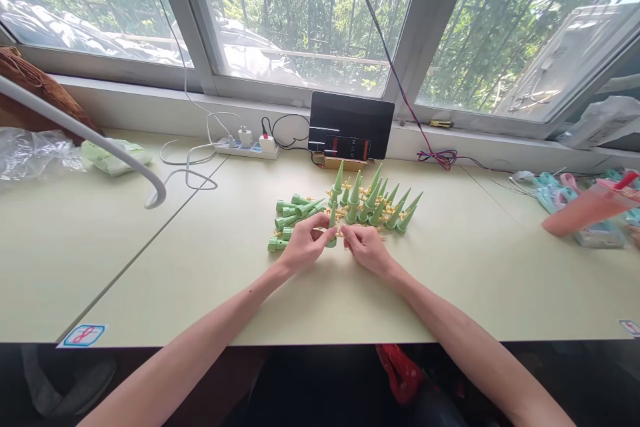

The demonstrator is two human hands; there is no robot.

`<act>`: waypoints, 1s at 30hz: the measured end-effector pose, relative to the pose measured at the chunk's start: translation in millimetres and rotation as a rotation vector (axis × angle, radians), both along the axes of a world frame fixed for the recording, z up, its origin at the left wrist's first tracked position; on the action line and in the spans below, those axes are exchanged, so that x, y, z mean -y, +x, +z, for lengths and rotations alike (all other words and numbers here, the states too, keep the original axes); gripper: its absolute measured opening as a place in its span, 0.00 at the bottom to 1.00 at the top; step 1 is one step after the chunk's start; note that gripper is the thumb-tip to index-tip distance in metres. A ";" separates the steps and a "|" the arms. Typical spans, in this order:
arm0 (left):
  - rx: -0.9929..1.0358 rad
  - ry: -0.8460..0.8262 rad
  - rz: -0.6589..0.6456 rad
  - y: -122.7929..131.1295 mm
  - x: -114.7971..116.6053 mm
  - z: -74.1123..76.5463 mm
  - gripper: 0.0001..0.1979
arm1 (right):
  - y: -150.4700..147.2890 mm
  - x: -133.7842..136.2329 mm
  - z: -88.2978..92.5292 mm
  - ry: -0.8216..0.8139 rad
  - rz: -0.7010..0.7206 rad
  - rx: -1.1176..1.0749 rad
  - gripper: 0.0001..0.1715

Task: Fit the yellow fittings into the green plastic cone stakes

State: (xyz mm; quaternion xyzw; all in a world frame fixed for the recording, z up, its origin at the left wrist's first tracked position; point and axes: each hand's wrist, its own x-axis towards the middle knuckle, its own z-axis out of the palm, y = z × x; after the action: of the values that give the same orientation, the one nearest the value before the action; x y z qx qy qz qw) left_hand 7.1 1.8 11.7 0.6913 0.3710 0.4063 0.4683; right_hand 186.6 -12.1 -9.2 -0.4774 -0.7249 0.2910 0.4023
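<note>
My left hand (pixel 309 240) is closed around a green pointed cone piece (pixel 333 215), which stands upright with its tip up. Close beside it, my right hand (pixel 366 246) pinches a small yellow part (pixel 341 232) at the side of that cone. Much of the yellow part is hidden by my fingers. Behind my right hand stand several green cones (pixel 373 200) with yellow pieces among them. Several more green cones (pixel 295 211) lie on their sides behind and left of my left hand.
A tablet (pixel 351 121) with a phone (pixel 347 147) before it stands at the back. A power strip (pixel 250 150) and white cables lie back left. A white curved bar (pixel 100 137) crosses the left. At right is a pink cup (pixel 583 210).
</note>
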 end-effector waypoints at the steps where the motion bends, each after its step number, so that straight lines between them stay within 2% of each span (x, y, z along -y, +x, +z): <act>1: -0.002 0.000 0.000 0.3 0.2 0.3 0.12 | 0.0 0.0 -0.1 -0.008 -0.001 -0.006 0.32; 4: -0.007 0.008 0.026 1.3 0.0 1.4 0.13 | -0.6 1.3 2.3 -0.030 -0.007 -0.045 0.30; 8: 0.005 0.037 0.096 1.7 -1.4 2.2 0.13 | -1.5 3.3 6.3 -0.028 0.001 -0.101 0.19; 14: -0.006 0.052 0.111 0.5 -2.7 0.3 0.12 | -0.6 1.9 4.2 0.000 0.035 -0.111 0.14; 17: -0.008 0.036 0.082 -0.1 -1.8 0.4 0.12 | -0.2 1.7 3.2 -0.015 0.035 -0.095 0.17; 26: -0.001 0.016 -0.009 0.2 1.2 0.1 0.14 | 0.1 -2.0 -2.4 -0.031 0.004 0.002 0.35; 28: -0.002 0.016 -0.009 0.6 1.4 0.0 0.14 | -0.3 -1.8 -1.6 -0.039 -0.007 -0.003 0.36; 30: -0.004 0.017 0.005 1.1 1.1 -0.1 0.13 | -1.0 -0.5 0.7 -0.027 -0.025 -0.027 0.33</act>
State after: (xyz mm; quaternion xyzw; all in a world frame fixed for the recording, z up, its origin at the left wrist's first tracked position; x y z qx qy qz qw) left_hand 8.2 0.7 11.6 0.6951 0.3705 0.4091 0.4607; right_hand 185.6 -11.6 -8.4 -0.4877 -0.7095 0.3023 0.4091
